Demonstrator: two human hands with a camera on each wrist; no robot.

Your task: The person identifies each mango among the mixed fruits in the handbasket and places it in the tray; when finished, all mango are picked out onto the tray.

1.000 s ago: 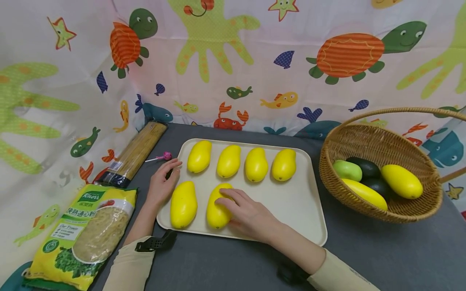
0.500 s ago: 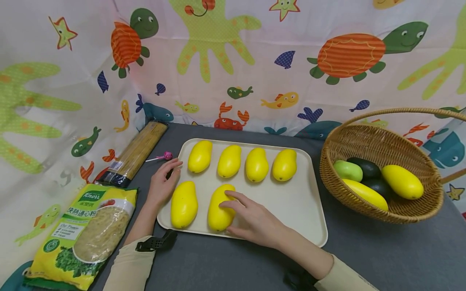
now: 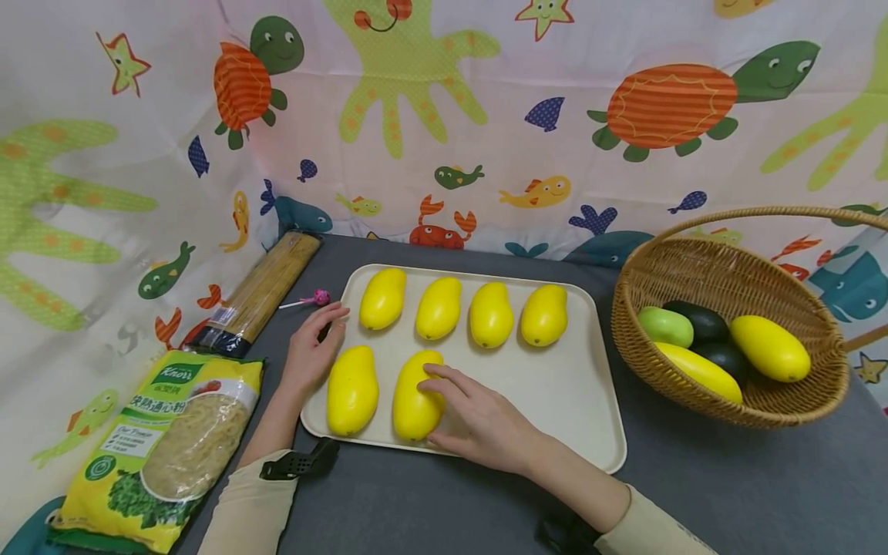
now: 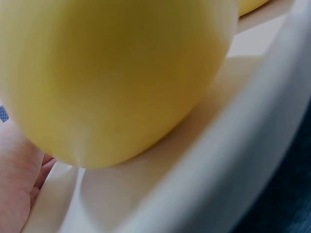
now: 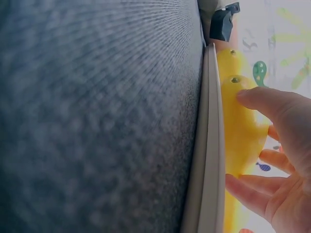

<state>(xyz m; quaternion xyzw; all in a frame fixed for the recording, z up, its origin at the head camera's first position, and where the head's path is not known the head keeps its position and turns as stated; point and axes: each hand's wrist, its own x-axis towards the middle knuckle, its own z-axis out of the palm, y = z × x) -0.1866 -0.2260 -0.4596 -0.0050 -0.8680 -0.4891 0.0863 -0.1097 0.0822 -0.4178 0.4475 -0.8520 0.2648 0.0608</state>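
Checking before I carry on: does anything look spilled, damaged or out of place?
Nothing looks spilled or damaged. Only the pink lollipop looks slightly stray, lying loose on the table between the tray and the long brown pack.

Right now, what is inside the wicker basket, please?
The wicker basket holds two yellow items, one light-green item and two dark items, partly covered. Anything beneath them is hidden.

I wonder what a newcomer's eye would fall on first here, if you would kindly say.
Probably the six yellow papaya-shaped fruits on the cream tray, with the right hand at one in the near row. Next may come the bright sea-creature cloth behind and the wicker basket of produce to the right.
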